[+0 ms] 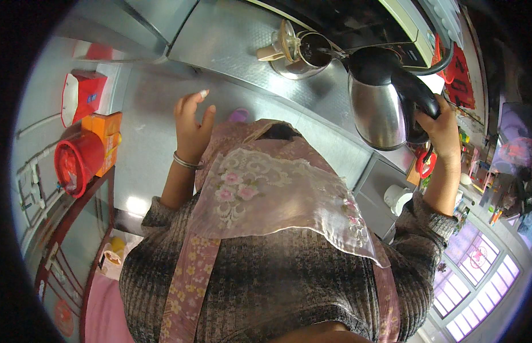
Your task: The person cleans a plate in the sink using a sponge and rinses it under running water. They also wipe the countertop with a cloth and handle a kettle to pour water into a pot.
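My right hand [444,126] grips the black handle of a stainless steel electric kettle [373,113]. The kettle is tilted, its spout at the rim of a glass teapot [313,53], with a thin stream seeming to run into it. Dark contents show inside the teapot, which stands on the metal countertop [223,38]. Its lid [286,40] is swung up on the side away from the kettle. My left hand [192,122], with a bangle at the wrist, hangs in the air before the apron [274,184], fingers apart and holding nothing.
A black-topped cooker [356,21] borders the counter behind the teapot. To the left are a red bucket [79,165], an orange box [103,126] and a red carton [88,94]. A white pot [397,199] sits low on the right.
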A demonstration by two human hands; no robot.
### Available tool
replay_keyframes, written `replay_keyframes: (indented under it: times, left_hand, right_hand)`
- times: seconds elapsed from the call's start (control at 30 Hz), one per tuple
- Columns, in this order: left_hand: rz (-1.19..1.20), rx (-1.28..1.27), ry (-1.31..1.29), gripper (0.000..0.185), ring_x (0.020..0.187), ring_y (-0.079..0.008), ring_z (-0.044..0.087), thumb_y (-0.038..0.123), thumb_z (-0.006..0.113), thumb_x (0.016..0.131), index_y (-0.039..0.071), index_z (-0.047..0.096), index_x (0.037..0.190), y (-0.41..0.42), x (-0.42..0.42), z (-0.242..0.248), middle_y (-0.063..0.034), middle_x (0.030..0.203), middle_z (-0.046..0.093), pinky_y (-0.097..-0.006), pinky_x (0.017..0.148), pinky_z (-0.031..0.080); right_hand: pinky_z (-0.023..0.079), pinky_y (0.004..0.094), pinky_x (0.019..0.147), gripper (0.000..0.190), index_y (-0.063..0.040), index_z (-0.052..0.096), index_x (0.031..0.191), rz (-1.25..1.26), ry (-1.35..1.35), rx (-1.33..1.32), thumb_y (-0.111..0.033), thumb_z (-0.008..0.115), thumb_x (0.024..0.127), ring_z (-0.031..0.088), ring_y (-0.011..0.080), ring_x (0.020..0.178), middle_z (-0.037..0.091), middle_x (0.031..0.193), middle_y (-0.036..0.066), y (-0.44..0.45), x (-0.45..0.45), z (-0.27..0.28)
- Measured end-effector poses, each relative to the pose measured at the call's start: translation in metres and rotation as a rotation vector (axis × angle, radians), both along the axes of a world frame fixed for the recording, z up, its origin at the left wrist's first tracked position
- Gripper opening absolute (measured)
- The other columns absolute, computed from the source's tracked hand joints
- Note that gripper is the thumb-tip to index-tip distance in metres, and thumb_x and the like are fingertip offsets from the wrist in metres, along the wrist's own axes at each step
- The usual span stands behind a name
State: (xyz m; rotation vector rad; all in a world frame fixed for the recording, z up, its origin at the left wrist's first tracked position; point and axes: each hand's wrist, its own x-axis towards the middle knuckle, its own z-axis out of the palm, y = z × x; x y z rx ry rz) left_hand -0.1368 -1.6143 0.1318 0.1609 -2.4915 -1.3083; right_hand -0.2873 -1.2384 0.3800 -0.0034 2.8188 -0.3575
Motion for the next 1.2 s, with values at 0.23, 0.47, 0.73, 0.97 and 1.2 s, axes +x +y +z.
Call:
replay_keyframes:
  times: [0.23,0.47,0.73,0.97,1.2]
  left_hand:
    - [-0.013,0.050,-0.064,0.032,0.092,-0.0250,0.050,0.009,0.062,0.075,0.004,0.057,0.106,0.003,-0.003,0.003,-0.0097,0.096,0.056,-0.0355,0.084,0.038]
    - [-0.067,0.029,-0.033,0.032,0.098,-0.0256,0.051,0.009,0.062,0.076,0.002,0.057,0.107,0.006,-0.011,0.005,-0.0116,0.102,0.057,-0.0354,0.087,0.039]
    - [-0.235,0.200,-0.066,0.053,0.120,-0.0302,0.043,0.016,0.063,0.081,-0.001,0.042,0.127,0.032,-0.065,0.015,-0.0193,0.126,0.047,-0.0383,0.098,0.035]
    - [-0.334,0.409,-0.025,0.071,0.129,-0.0294,0.032,0.022,0.063,0.083,0.000,0.024,0.137,0.060,-0.130,0.020,-0.0186,0.141,0.029,-0.0421,0.104,0.027]
    - [-0.475,0.456,0.039,0.075,0.119,-0.0254,0.040,0.023,0.070,0.076,0.001,0.030,0.135,0.076,-0.155,0.033,-0.0159,0.131,0.040,-0.0391,0.100,0.032]
  right_hand:
    - [0.047,0.0276,0.062,0.041,0.003,0.056,0.106,0.029,0.058,-0.025,-0.015,0.065,0.070,0.059,0.0143,0.064,0.062,0.073,0.009,-0.002,0.001,0.001]
    - [0.047,0.0319,0.071,0.042,0.001,0.057,0.105,0.058,0.033,-0.061,-0.019,0.066,0.070,0.062,0.0231,0.074,0.063,0.082,0.016,-0.004,0.002,-0.014]
    - [0.046,0.0305,0.068,0.036,0.002,0.057,0.098,-0.018,0.073,-0.176,-0.018,0.067,0.070,0.058,0.0206,0.073,0.061,0.078,0.013,0.008,0.015,-0.048]
    - [0.040,0.0237,0.073,0.035,-0.001,0.056,0.096,-0.303,0.025,-0.776,-0.002,0.067,0.062,0.049,0.0120,0.077,0.053,0.082,0.001,0.042,0.047,-0.091]
    - [0.041,0.0234,0.069,0.032,-0.005,0.057,0.090,-0.496,0.234,-0.940,0.000,0.066,0.059,0.051,0.0104,0.073,0.054,0.077,-0.001,0.074,0.083,-0.161]
